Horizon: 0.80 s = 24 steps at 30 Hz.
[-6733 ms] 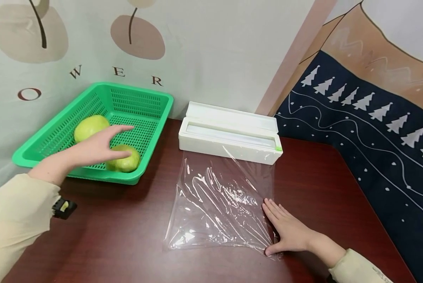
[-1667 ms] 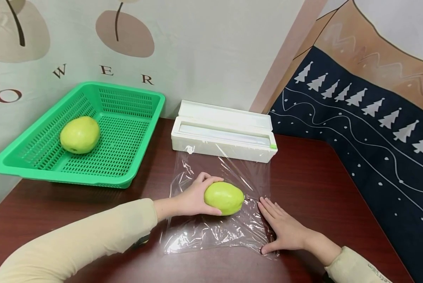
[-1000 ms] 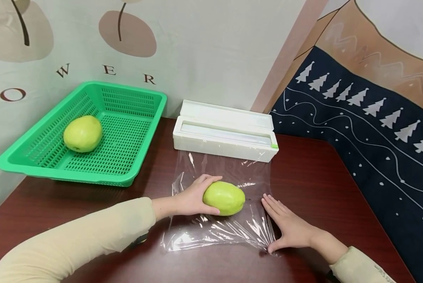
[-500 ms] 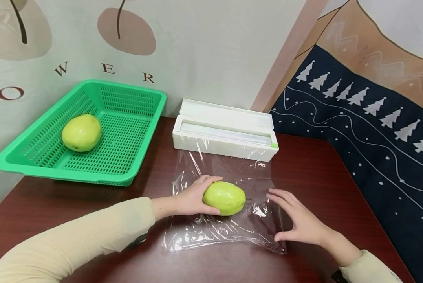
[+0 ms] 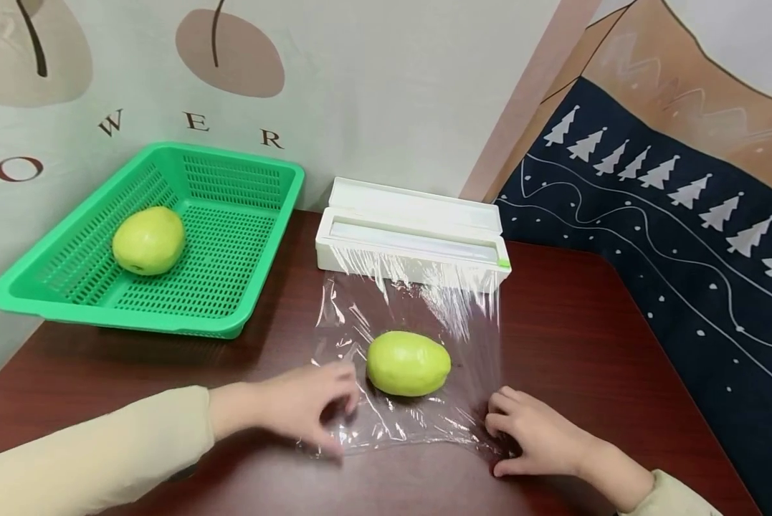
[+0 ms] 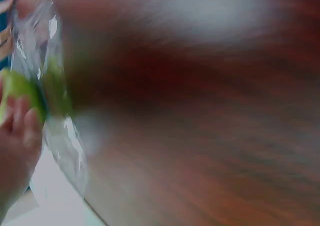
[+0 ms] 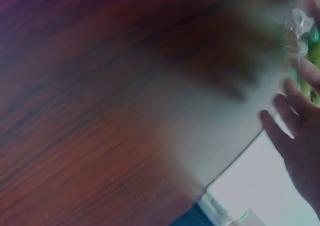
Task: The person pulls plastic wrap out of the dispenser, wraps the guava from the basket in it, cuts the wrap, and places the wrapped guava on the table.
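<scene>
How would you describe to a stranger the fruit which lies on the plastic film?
On the dark table, find the open white box. Clear film runs from its front, with a yellow-green fruit on it. Unlike the other fruit, this one lies outside the green basket.

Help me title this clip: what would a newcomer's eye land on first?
Probably the bright green basket at the left, with one yellow-green fruit inside. Next, a second fruit lying on clear film mid-table, between the left hand and right hand. Then the open white box behind it, the film running out over its front.
</scene>
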Available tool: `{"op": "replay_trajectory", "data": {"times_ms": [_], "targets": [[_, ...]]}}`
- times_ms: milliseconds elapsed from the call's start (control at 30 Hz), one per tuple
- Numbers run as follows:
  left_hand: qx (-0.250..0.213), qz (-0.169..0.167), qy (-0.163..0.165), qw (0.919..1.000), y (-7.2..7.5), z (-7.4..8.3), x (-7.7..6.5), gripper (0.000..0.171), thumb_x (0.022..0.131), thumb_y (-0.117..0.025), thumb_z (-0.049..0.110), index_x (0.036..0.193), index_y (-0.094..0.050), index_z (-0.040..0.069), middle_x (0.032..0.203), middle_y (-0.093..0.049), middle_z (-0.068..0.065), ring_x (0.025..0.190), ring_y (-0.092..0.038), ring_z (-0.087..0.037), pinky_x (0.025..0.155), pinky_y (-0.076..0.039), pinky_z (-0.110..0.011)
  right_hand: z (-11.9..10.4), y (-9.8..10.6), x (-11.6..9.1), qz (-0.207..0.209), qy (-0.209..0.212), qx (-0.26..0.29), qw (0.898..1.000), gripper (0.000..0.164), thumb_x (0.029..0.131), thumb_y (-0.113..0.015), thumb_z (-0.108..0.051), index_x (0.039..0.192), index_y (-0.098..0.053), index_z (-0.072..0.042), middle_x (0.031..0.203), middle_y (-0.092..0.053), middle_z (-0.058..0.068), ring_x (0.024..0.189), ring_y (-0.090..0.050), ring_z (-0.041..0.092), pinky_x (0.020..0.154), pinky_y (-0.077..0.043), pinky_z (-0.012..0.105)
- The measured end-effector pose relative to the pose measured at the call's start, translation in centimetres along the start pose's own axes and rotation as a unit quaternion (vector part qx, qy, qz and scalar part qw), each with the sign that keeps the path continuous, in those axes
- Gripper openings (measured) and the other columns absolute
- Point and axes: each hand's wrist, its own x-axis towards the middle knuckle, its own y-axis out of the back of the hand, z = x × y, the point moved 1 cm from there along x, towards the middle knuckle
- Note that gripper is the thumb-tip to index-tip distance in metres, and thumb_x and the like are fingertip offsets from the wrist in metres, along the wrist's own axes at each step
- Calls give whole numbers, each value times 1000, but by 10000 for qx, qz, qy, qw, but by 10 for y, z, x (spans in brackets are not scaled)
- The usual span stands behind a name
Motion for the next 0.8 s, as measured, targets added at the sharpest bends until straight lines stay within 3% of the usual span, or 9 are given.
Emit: {"op": "replay_trajectory", "data": {"times_ms": [67,200,367,500,800], "targets": [[423,-466,-368,9973,-4,2,-10,37,65,-77,48,76,-50,26,85,-41,16,79,-42,2,71,-41,-15,0,0,0,-139,126,-102,9998,39,60,-78,-51,73,-52,-26,83,-40,-15,78,-35,0,69,-34,15],[679,-809,-591,9927,-7,3,-17,25,69,-76,33,67,-52,27,77,-39,18,73,-38,4,67,-36,-12,0,1,0,-137,100,-157,9997,34,59,-79,-43,70,-52,-26,83,-42,-15,77,-39,1,70,-37,17],[114,-1057,-495,9931,0,0,-18,18,73,-70,13,65,-56,23,73,-44,17,69,-40,6,64,-39,-10,-1,3,0,-152,262,-154,9994,30,61,-81,-37,64,-53,-27,85,-45,-13,77,-40,2,70,-38,16],[-209,-1151,-401,9923,6,-1,-19,17,73,-69,10,66,-57,21,72,-48,18,69,-44,7,65,-42,-10,-2,5,1,-145,417,-220,9988,22,64,-81,-26,65,-59,-27,87,-49,-10,79,-45,5,71,-43,20],[-215,-1175,-6,9928,21,5,-20,18,75,-69,14,67,-56,23,68,-53,20,65,-47,6,64,-43,-14,1,23,1,-200,376,153,9990,18,68,-80,-21,68,-63,-27,83,-57,-14,78,-51,3,71,-44,18]]}}
